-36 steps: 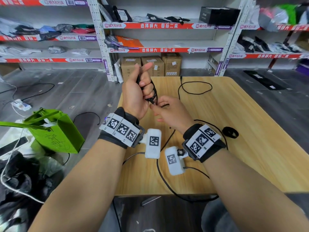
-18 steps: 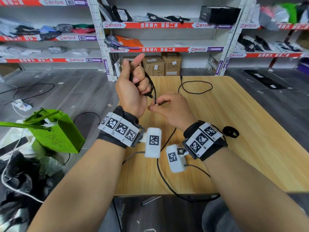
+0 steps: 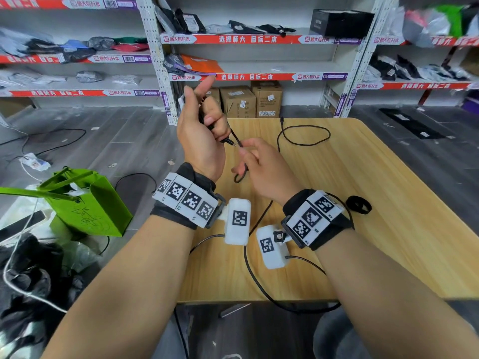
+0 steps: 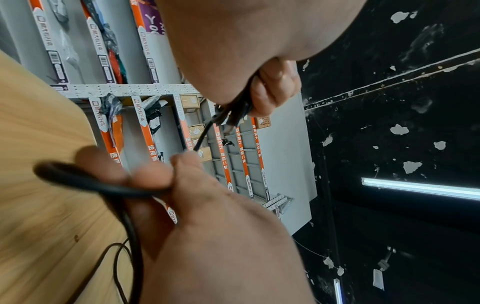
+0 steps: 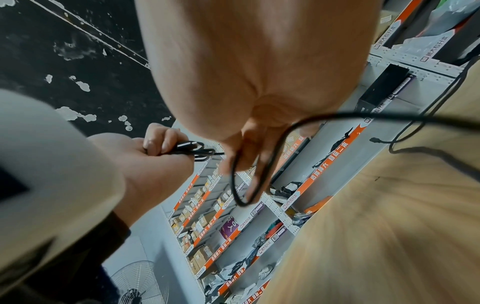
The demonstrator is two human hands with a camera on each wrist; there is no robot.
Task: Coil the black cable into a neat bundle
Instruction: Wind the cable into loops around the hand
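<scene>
So the coil is only just being started here, judging by how little is gathered. A few short loops of the black cable (image 3: 234, 141) plus one plug end are being gripped in the left hand (image 3: 201, 141), which is being held up off the table edge with the lower fingers curled round the strands and the index finger and thumb sticking out straight. In the right wrist view that little bunch (image 5: 191, 149) is being seen poking out of the fist.

The next stretch of cable is being pinched by the right hand (image 3: 261, 168), just beside the left at about 4 o'clock, with a small loop being let hang below the fingers (image 5: 255, 164).

Most of the length is still lying loose on the wooden table (image 3: 388, 203): a big open curve is being left at 12 o'clock from the hands, far plug included, and another run is being trailed toward 6 o'clock and over the near edge. Probably many more wraps are needed, and nothing is being tied off yet.
</scene>
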